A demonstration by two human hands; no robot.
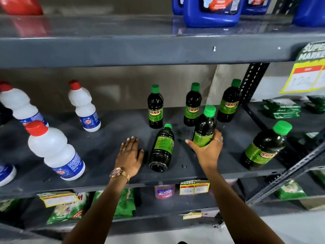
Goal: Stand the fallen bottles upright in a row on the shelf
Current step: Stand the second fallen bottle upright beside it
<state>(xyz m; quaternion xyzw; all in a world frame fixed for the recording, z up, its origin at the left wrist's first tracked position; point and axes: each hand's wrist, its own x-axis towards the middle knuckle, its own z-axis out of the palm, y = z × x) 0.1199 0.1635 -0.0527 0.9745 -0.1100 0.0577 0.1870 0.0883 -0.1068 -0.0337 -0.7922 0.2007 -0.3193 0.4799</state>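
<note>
Mid-task here imo. Our right hand (207, 148) is wrapped round the lower half of a dark green-capped plastic bottle with a green label (204, 126), holding it upright just in front of the back row of three matching standing bottles (155, 107). Can't tell if its base is down on the grey metal shelf (109, 138) yet. Our left hand (130, 155) lies flat and open on the shelf, gripping nothing, right beside the fallen dark bottle (161, 148), which lies cap pointing back. Next move prob: set ours down, then tip that one up. Its base sits near the front edge, so careful there. Plenty of bare shelf between the hands and the white red-capped bottles (84, 106).
</note>
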